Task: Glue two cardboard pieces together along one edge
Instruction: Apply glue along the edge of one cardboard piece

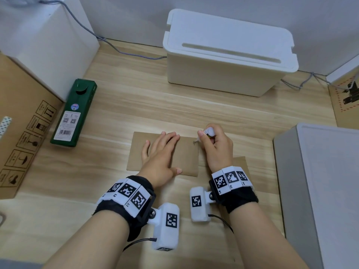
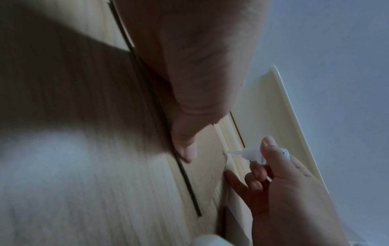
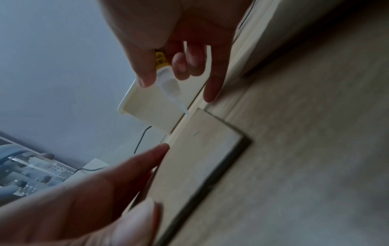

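While the left hand [image 1: 162, 156] is lying flat on the near cardboard piece [image 1: 186, 162], its fingers [image 1: 171, 139] are stretching straight and slightly spread, pressing the sheet onto the worktop [image 1: 136, 105]. Just to the right, the right hand [image 1: 215, 146] is gripping a small glue bottle [image 1: 209, 132], thumb and curled fingers clamped round its body, with the little finger reaching down toward the worktop. The nozzle is pointing down and touching the far right corner of that piece. A second cardboard piece [image 1: 240, 162] is lying partly hidden beneath the right wrist. Farther back, a white lidded box [image 1: 223, 74] is standing against the wall.
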Available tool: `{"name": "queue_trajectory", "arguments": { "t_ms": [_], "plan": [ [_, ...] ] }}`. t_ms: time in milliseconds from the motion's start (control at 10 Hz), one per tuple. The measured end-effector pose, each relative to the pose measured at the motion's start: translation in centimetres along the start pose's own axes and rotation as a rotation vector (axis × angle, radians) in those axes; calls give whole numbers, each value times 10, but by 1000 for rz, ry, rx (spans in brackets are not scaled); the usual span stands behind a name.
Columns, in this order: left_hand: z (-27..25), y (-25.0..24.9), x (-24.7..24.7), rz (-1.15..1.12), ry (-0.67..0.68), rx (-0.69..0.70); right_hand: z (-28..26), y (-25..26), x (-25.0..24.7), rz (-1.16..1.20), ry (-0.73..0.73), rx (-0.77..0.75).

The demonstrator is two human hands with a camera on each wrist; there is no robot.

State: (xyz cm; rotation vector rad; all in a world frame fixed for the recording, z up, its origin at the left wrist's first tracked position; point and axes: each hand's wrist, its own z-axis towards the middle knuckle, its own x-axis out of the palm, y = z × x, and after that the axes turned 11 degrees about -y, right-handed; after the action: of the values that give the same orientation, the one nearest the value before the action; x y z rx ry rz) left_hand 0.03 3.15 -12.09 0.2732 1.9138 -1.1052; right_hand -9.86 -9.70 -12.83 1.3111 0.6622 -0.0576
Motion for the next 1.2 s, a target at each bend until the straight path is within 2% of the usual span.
{"name": "queue_trajectory", "arguments": {
  "t_ms": [200,400,600,800,1000,1200],
  "plan": [
    [0,1,0,-6,0,1,-6,-1,-6,-36,51,0],
    [0,0,0,-16,-9,7,-3,2,-6,22,3,39],
    [0,1,0,-7,-2,8,-11,0,-12,23,56,25],
    [-1,0,0,-12,-5,10,-3,5,-8,42,25,63],
    [0,2,1,-3,-2,15,-19,-1,-16,23,82,38],
    [-1,2,1,-15,-7,19,-11,1,-9,-5,8,40]
  ]
}}
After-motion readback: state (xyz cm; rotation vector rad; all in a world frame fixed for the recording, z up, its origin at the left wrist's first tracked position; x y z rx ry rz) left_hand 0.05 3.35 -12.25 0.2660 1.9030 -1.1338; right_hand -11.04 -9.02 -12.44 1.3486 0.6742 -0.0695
